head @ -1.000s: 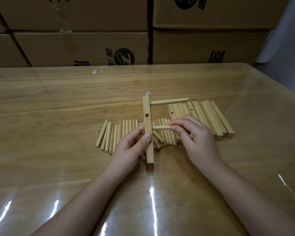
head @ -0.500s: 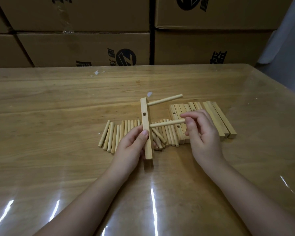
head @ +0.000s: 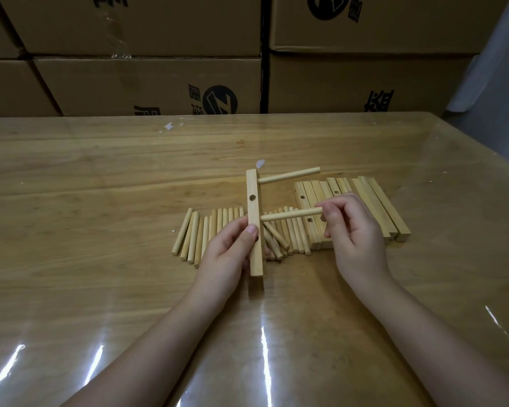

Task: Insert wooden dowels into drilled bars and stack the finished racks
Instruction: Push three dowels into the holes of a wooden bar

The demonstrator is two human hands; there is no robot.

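Right hand seats a second dowel

Its fingers pinch the outer end of a dowel whose other tip meets the drilled bar. How deep it sits I cannot tell. Left hand grips the bar over the loose dowels. Push straight along the hole and brace the bar, so the first dowel stays square.

The left hand grips the bar, held upright on the table. Right of the bar, the right hand pinches a dowel seated in it. Another dowel projects above, loose dowels lie behind the bar, spare bars farther right.
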